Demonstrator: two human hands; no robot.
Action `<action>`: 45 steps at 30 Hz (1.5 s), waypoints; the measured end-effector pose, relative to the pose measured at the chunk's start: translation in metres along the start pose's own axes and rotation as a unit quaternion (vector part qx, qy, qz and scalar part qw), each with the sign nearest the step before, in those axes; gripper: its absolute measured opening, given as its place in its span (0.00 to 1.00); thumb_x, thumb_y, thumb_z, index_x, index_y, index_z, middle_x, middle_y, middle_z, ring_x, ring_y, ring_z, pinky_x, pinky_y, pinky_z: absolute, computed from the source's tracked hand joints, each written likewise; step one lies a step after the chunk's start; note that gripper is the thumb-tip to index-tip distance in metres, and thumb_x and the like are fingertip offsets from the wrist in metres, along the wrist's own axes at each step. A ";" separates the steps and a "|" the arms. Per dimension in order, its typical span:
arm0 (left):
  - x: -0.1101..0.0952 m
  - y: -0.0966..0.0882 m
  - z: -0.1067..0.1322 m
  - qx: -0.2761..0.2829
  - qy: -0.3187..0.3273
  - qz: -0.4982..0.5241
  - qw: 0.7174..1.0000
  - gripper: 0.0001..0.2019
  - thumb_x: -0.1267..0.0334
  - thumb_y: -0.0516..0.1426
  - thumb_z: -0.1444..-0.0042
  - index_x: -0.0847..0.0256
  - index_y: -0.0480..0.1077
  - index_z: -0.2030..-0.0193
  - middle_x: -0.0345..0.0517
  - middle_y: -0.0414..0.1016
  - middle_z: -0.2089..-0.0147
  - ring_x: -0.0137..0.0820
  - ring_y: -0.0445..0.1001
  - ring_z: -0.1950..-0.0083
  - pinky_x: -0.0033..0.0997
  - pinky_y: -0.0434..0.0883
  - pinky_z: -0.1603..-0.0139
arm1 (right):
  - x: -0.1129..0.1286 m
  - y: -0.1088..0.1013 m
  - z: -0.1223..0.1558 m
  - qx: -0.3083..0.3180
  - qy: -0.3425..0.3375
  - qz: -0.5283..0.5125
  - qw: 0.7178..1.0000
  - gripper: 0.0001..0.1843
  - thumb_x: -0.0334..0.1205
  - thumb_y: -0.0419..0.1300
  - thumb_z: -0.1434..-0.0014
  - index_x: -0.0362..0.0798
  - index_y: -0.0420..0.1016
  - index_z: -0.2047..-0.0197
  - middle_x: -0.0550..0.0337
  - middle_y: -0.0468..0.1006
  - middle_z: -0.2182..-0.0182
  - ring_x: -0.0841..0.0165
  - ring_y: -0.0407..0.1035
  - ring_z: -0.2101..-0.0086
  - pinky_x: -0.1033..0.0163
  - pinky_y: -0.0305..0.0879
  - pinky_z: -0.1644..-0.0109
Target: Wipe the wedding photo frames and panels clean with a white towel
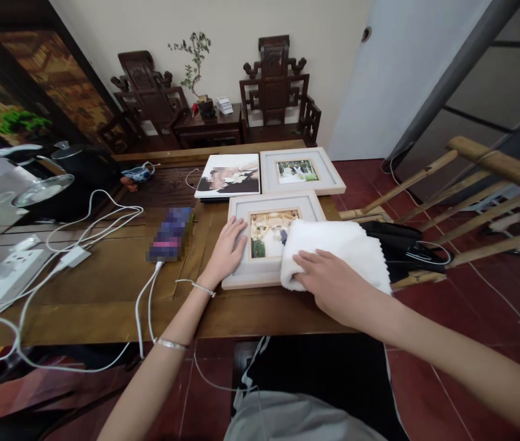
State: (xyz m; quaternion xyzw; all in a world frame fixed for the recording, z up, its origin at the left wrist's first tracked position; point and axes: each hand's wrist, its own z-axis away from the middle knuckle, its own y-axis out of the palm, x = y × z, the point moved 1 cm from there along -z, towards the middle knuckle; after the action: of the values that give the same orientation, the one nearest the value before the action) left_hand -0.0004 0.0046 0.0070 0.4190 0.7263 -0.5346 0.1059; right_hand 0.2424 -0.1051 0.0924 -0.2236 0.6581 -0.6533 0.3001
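Note:
A light wooden picture frame (253, 282) with a wedding photo lies flat near the table's front edge. My left hand (228, 250) rests on its left side, fingers stretched out over the border. Under my right hand (326, 278) is a folded white cloth (342, 242), gripped at its near left part. The cloth covers the frame's right side and hangs past the table's right end. Behind lie a second picture frame (333, 177) with an outdoor photo and a white-edged photo album (232, 174).
Left of the frame lies a phone (171, 236) on a charging cable. A power strip (9, 278), tangled white cables (98, 229) and a black kettle (82, 168) occupy the left side. A bamboo chair (484, 202) stands at the right.

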 end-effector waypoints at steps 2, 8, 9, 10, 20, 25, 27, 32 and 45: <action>0.004 0.001 0.000 0.000 -0.006 0.008 1.000 0.23 0.48 0.49 0.34 0.58 0.68 0.39 0.54 0.65 0.31 0.44 0.55 0.26 0.57 0.53 0.27 | 0.005 0.002 -0.007 -0.015 -0.020 -0.011 1.000 0.15 0.25 0.56 0.43 0.44 0.80 0.55 0.41 0.75 0.46 0.53 0.68 0.45 0.49 0.64 0.45; 0.005 0.000 0.002 -0.007 -0.009 0.011 1.000 0.22 0.52 0.46 0.31 0.59 0.65 0.36 0.55 0.63 0.30 0.41 0.54 0.26 0.54 0.53 0.27 | 0.028 0.017 -0.052 -0.073 -0.115 -0.063 0.989 0.16 0.25 0.54 0.41 0.42 0.80 0.54 0.41 0.73 0.44 0.55 0.66 0.44 0.50 0.63 0.43; 0.004 -0.001 0.002 -0.007 -0.009 0.008 1.000 0.22 0.54 0.45 0.31 0.59 0.65 0.37 0.55 0.64 0.31 0.41 0.55 0.26 0.54 0.53 0.27 | 0.029 0.019 -0.056 -0.081 -0.125 -0.068 0.987 0.17 0.25 0.54 0.41 0.42 0.79 0.53 0.42 0.73 0.44 0.56 0.66 0.44 0.50 0.62 0.43; 0.003 -0.001 0.003 -0.005 -0.010 0.005 1.000 0.22 0.55 0.44 0.31 0.59 0.65 0.37 0.55 0.65 0.31 0.41 0.55 0.26 0.55 0.53 0.27 | 0.029 0.020 -0.057 -0.087 -0.128 -0.069 0.986 0.17 0.25 0.54 0.41 0.42 0.79 0.52 0.42 0.73 0.44 0.56 0.65 0.43 0.49 0.62 0.42; 0.000 -0.001 0.001 0.012 0.005 -0.039 0.999 0.22 0.58 0.50 0.35 0.62 0.68 0.37 0.55 0.66 0.32 0.44 0.55 0.26 0.59 0.54 0.27 | -0.013 0.005 0.029 -0.015 0.045 0.038 0.998 0.16 0.24 0.58 0.46 0.47 0.82 0.59 0.42 0.78 0.50 0.52 0.70 0.47 0.45 0.61 0.40; -0.004 -0.001 0.001 0.022 0.008 -0.056 0.998 0.22 0.59 0.49 0.34 0.64 0.69 0.38 0.56 0.66 0.32 0.45 0.55 0.26 0.58 0.54 0.27 | -0.039 0.016 0.039 -0.036 0.086 0.070 0.993 0.21 0.19 0.54 0.50 0.48 0.82 0.62 0.47 0.77 0.46 0.52 0.65 0.40 0.43 0.59 0.38; -0.004 0.000 0.001 0.020 0.012 -0.056 0.998 0.21 0.60 0.49 0.34 0.63 0.69 0.38 0.55 0.66 0.32 0.45 0.55 0.26 0.58 0.54 0.27 | -0.052 0.021 0.028 -0.045 0.091 0.059 0.993 0.23 0.18 0.53 0.52 0.46 0.82 0.60 0.48 0.75 0.43 0.52 0.62 0.38 0.42 0.59 0.38; -0.004 0.000 0.000 0.015 0.011 -0.044 0.999 0.21 0.60 0.50 0.35 0.65 0.70 0.39 0.57 0.68 0.33 0.46 0.58 0.27 0.56 0.56 0.27 | -0.087 0.024 -0.018 -0.073 0.115 -0.016 0.991 0.30 0.18 0.52 0.53 0.44 0.79 0.49 0.49 0.68 0.36 0.53 0.56 0.34 0.43 0.58 0.35; -0.003 0.000 -0.002 0.004 0.012 -0.041 0.999 0.18 0.65 0.52 0.37 0.66 0.74 0.43 0.56 0.74 0.39 0.45 0.66 0.32 0.53 0.61 0.29 | -0.043 0.020 -0.191 -0.125 -0.024 0.069 0.989 0.19 0.29 0.51 0.34 0.47 0.78 0.47 0.54 0.61 0.32 0.53 0.47 0.31 0.39 0.47 0.30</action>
State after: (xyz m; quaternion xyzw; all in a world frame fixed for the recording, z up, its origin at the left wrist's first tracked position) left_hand 0.0021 0.0051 0.0097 0.3959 0.7421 -0.5359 0.0735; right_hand 0.1440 0.0639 0.0709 -0.2288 0.7411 -0.5380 0.3301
